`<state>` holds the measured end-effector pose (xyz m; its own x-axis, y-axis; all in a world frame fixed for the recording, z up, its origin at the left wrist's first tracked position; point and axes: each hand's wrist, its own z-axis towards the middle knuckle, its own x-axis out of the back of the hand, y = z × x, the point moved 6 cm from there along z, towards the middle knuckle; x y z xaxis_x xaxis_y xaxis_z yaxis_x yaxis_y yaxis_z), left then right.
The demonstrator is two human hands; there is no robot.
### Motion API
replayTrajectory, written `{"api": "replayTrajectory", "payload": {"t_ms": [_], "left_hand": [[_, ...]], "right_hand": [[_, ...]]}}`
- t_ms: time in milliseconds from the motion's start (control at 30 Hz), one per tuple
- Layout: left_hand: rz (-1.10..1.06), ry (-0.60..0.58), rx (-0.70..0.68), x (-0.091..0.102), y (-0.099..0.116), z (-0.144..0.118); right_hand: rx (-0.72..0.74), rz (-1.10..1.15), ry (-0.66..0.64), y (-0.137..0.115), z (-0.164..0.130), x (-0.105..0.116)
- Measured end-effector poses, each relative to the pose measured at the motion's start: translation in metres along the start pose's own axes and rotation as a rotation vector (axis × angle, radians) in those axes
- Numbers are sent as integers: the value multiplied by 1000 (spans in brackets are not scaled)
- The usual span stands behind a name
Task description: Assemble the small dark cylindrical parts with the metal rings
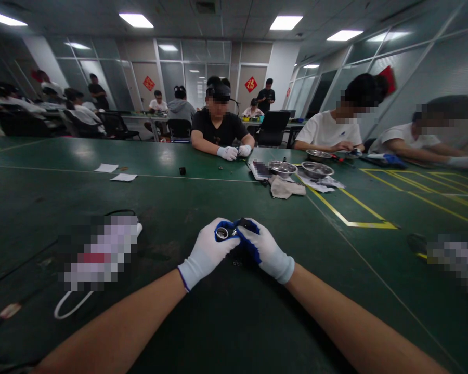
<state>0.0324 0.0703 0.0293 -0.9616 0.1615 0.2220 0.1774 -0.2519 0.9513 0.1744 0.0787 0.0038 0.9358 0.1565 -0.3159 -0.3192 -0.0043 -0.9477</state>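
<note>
Both my hands wear white gloves with blue fingertips and meet over the green table. My left hand pinches a small round metal part with a shiny rim. My right hand closes on a small black piece right beside the metal part; the two pieces touch between my fingertips. A small dark bit lies on the table under my hands, mostly hidden.
A blurred object with a white cable lies to my left. Metal bowls, a cloth and paper slips sit farther out. Yellow tape lines mark the right side. Gloved people sit opposite and at right.
</note>
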Motion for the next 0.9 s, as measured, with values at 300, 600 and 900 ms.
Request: {"api": "replayTrajectory", "payload": {"t_ms": [300, 600, 900], "left_hand": [[79, 16, -35, 5, 2, 2], [113, -26, -37, 5, 1, 5], [120, 25, -123, 12, 10, -1]], "right_hand": [[41, -110, -53, -11, -5, -2], [95, -165, -73, -9, -1, 7], [-10, 27, -97, 0, -1, 3]]}}
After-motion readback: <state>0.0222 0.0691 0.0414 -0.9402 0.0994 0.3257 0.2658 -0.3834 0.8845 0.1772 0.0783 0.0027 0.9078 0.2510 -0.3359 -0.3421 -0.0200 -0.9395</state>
